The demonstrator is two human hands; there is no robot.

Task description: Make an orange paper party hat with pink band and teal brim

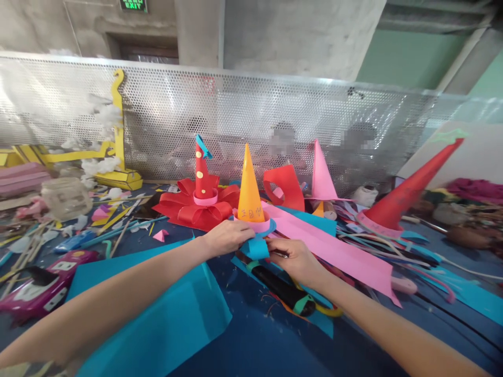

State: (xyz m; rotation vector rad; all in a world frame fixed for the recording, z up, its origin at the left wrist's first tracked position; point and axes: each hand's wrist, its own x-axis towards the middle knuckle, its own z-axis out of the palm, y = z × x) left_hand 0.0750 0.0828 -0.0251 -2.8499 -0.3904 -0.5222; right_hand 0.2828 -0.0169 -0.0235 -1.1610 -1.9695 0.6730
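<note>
An orange paper cone (248, 188) with handwriting and a pink band at its base stands upright in front of me. My left hand (230, 236) is closed at the left of that base, its fingertips at the pink band. A curled blue paper strip (257, 248) hangs from the band's lower edge. My right hand (293, 257) pinches the strip's right end; a small dark, shiny thing shows between its fingers, too little to name. Below the hands lies a black-handled tool (281, 287) with green tape.
Left lie a large blue sheet (168, 314) and a purple device (55, 283). Behind stand a dotted red cone (202, 175) and a pink cone (323, 175). On the right are a long pink strip (334, 246), a red cone (412, 191) and wires. A perforated screen (165, 115) spans the back.
</note>
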